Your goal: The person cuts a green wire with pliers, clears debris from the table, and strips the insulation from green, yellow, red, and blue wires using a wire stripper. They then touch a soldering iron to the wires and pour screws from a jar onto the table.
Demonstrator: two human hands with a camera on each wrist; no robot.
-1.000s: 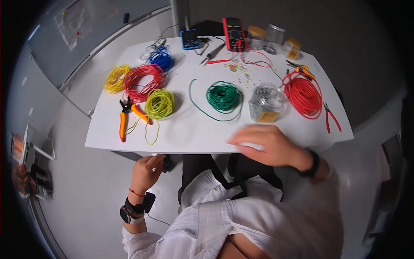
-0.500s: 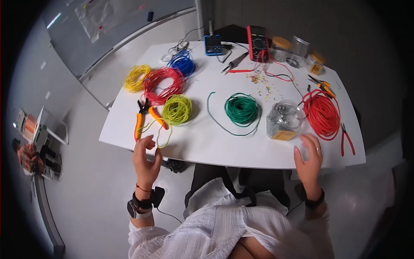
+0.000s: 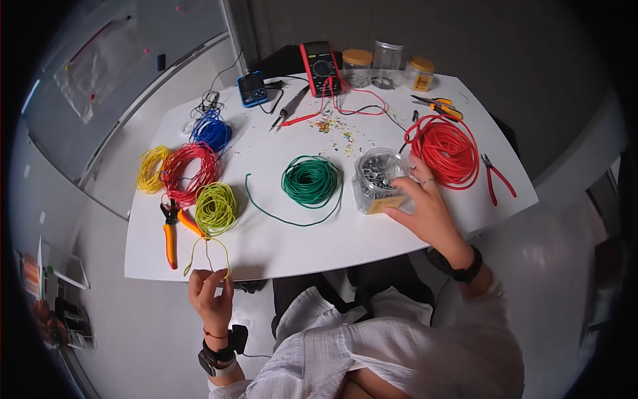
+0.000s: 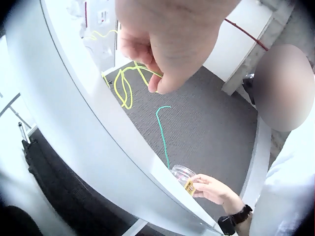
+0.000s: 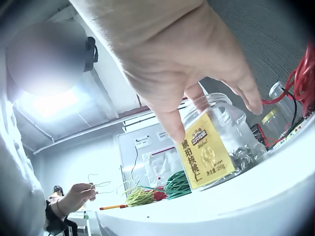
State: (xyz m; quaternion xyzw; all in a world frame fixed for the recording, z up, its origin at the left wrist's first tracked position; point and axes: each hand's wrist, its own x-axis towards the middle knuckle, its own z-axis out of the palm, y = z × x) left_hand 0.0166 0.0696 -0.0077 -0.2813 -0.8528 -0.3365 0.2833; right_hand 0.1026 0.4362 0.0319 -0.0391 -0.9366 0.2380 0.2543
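Note:
My left hand (image 3: 212,294) is at the table's front edge and pinches a loose yellow-green wire (image 4: 129,81) between thumb and fingers. That wire runs back to the yellow-green coil (image 3: 216,208). At centre right, my right hand (image 3: 427,211) grips a clear plastic jar (image 3: 364,189), thumb at the label side and fingers about its rim. The jar has no lid on and holds small metal pieces (image 3: 376,174). Its yellow label (image 5: 209,152) faces me in the right wrist view. Between the hands lies a green wire coil (image 3: 309,181), one end stretched out to the left.
Wire strippers (image 3: 171,233) lie by the left coils of red (image 3: 188,174), yellow (image 3: 153,168) and blue wire (image 3: 211,130). A thick red coil (image 3: 446,154) and red-handled pliers (image 3: 497,179) are at right. Behind are a multimeter (image 3: 321,68), a soldering iron (image 3: 290,106) and more jars (image 3: 387,56).
My left hand has come to the yellow-green wire and taken hold of it. The right hand has moved from in front of the jar onto it. The head view has shifted.

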